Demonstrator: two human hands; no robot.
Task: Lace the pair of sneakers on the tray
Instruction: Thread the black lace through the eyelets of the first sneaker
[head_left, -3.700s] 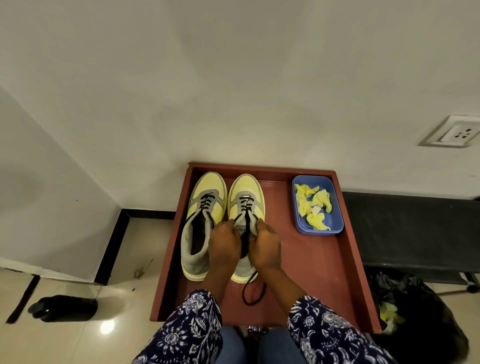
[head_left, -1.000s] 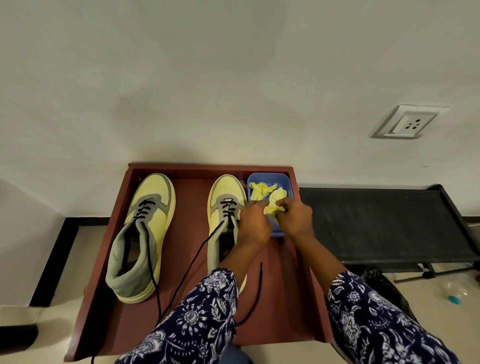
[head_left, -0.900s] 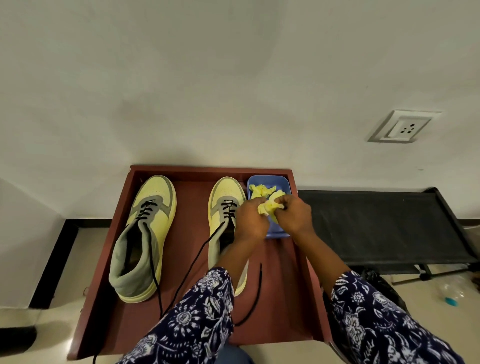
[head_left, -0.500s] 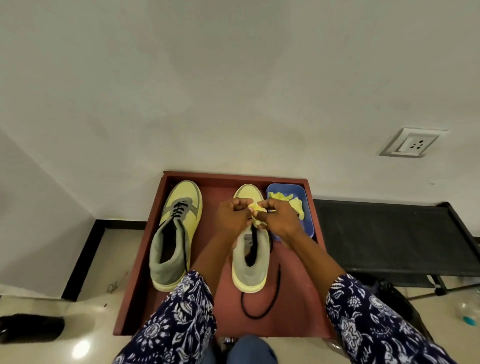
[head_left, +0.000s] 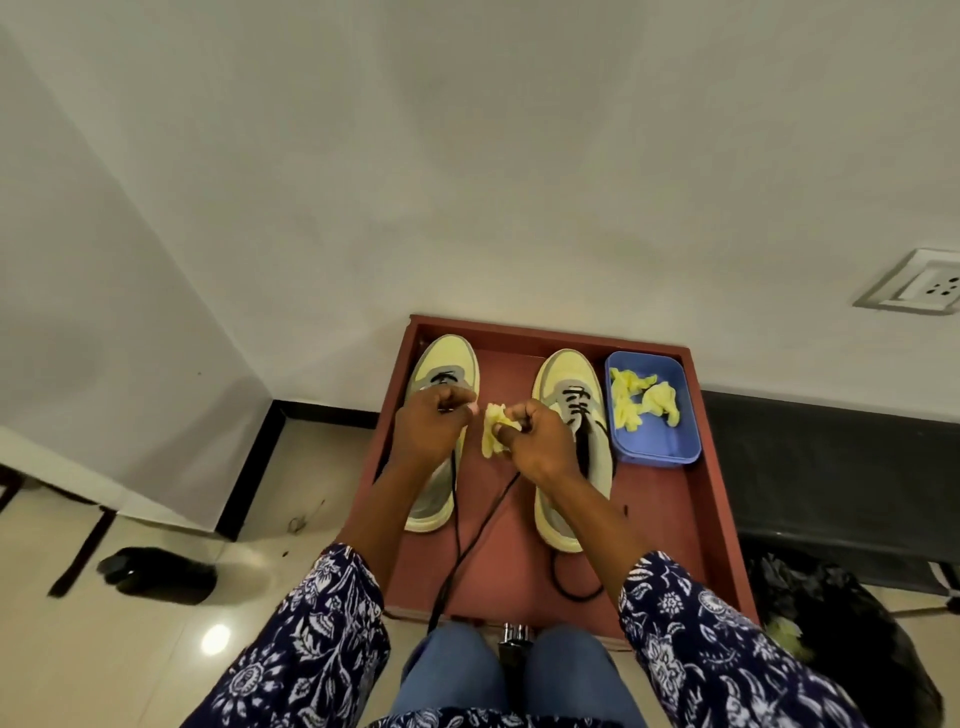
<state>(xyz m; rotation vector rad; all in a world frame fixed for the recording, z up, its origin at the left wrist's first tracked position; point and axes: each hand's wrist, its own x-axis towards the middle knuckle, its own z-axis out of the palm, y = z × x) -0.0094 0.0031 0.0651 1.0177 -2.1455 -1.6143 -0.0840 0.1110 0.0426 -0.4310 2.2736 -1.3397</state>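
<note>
Two yellow and grey sneakers stand toes-away on a red-brown tray (head_left: 717, 499). The left sneaker (head_left: 444, 364) is partly hidden behind my left hand (head_left: 428, 426); the right sneaker (head_left: 569, 379) sits beside it. Black laces (head_left: 467, 540) trail loose from both shoes toward the tray's near edge. My right hand (head_left: 535, 441) pinches a crumpled yellow paper wad (head_left: 493, 436) above the gap between the shoes. My left hand is closed just left of the wad, its fingertips almost touching it; whether it holds anything I cannot make out.
A blue tub (head_left: 654, 447) with several yellow paper wads sits at the tray's far right. A black bench (head_left: 831, 467) lies to the right, a dark bag (head_left: 852, 623) below it, a black object (head_left: 156, 574) on the tiled floor at left. The wall has a socket (head_left: 919, 288).
My hands have gone from the laces to the blue tub, lifted a yellow wad out of it, and carried it left to between the shoes. The sneakers now stand farther apart.
</note>
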